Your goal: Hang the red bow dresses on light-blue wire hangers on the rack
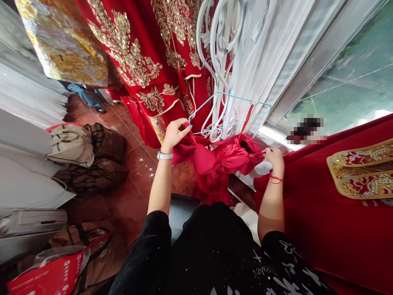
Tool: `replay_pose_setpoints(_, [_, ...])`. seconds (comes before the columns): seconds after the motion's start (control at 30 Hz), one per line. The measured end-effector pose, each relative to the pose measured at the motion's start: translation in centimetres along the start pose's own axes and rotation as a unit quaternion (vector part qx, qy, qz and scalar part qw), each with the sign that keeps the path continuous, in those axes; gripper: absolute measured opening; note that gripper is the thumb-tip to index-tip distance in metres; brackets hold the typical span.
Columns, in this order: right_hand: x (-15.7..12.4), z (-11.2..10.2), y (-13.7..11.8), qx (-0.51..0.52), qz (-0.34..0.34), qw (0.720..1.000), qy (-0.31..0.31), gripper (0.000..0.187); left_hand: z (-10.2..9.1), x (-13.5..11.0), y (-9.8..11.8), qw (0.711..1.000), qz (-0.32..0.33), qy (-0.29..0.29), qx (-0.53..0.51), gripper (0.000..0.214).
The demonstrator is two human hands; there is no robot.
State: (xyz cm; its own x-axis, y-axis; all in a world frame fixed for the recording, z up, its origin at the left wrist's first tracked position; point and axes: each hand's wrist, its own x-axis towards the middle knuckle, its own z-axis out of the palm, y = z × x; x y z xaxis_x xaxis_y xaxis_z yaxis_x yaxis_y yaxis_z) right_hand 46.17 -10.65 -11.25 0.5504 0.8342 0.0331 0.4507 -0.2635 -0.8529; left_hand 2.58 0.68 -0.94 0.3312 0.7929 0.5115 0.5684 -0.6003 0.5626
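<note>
A red satin dress (211,162) hangs in front of me, its bodice stretched between my hands. My left hand (177,133) is closed on the dress's left side, right by the lower corner of a light blue wire hanger (233,96). At the other side, my right hand (274,159) pinches the dress's edge or a thin strap. The hanger's hook is up by a white scrollwork metal stand (216,45). A red strap (246,119) loops over the hanger's right part and runs down to the dress. The lower skirt is partly hidden by my body.
Red gowns with gold beading (132,53) hang behind the dress. Brown bags (98,176) and a cream bag (72,143) sit on the tiled floor at left. More red cloth (337,229) hangs at right, below a window (346,78). A dark seat (182,213) is close before me.
</note>
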Motion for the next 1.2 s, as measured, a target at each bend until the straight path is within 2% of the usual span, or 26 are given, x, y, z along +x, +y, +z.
replay_pose_setpoints(0.1, [-0.2, -1.5, -1.6, 0.169, 0.019, 0.985, -0.041, 0.017, -0.2, 0.3, -0.4, 1.000, 0.000, -0.009, 0.000, 0.022])
replay_pose_setpoints(0.17, [-0.7, -1.9, -3.0, 0.281, -0.042, 0.958, -0.031, 0.015, -0.4, 0.5, -0.5, 1.000, 0.004, -0.009, -0.002, 0.021])
replay_pose_setpoints(0.23, [-0.8, -2.0, -4.2, 0.323, -0.111, 0.940, 0.005, 0.019, -0.5, 0.6, -0.4, 1.000, 0.010, -0.008, -0.004, 0.022])
replay_pose_setpoints(0.33, [0.0, -1.7, -5.6, 0.297, -0.182, 0.934, 0.076, 0.027, -0.6, 0.6, -0.1, 1.000, 0.013, -0.015, -0.007, 0.021])
replay_pose_setpoints(0.43, [2.2, -1.4, -7.0, 0.262, -0.219, 0.927, 0.152, 0.032, -0.5, 0.6, 0.2, 1.000, 0.009, -0.008, 0.001, 0.021])
replay_pose_setpoints(0.5, [3.7, -1.3, -8.2, 0.245, -0.235, 0.926, 0.162, 0.034, -0.3, 0.5, 0.4, 1.000, 0.010, 0.002, 0.007, 0.020])
replay_pose_setpoints(0.67, [5.5, -1.8, -11.8, 0.212, -0.282, 0.933, 0.075, 0.038, 0.0, 0.4, 0.4, 1.000, 0.010, 0.008, 0.015, 0.019])
replay_pose_setpoints(0.8, [5.5, -2.5, -14.5, 0.105, -0.317, 0.941, 0.049, 0.029, 0.3, 0.2, 0.5, 1.000, 0.008, 0.007, 0.009, 0.020])
replay_pose_setpoints(0.87, [5.4, -2.5, -15.4, 0.082, -0.333, 0.939, 0.033, 0.027, 0.4, 0.1, 0.5, 1.000, 0.008, 0.016, 0.006, 0.019])
replay_pose_setpoints(1.0, [4.8, -1.5, -16.1, 0.085, -0.331, 0.940, -0.011, 0.018, 0.2, -0.1, 0.3, 0.999, 0.001, 0.043, 0.018, 0.015])
replay_pose_setpoints(1.2, [4.1, -0.5, -15.6, 0.064, -0.325, 0.944, -0.013, 0.008, 0.2, -0.1, -0.2, 0.998, -0.006, 0.057, 0.026, 0.014])
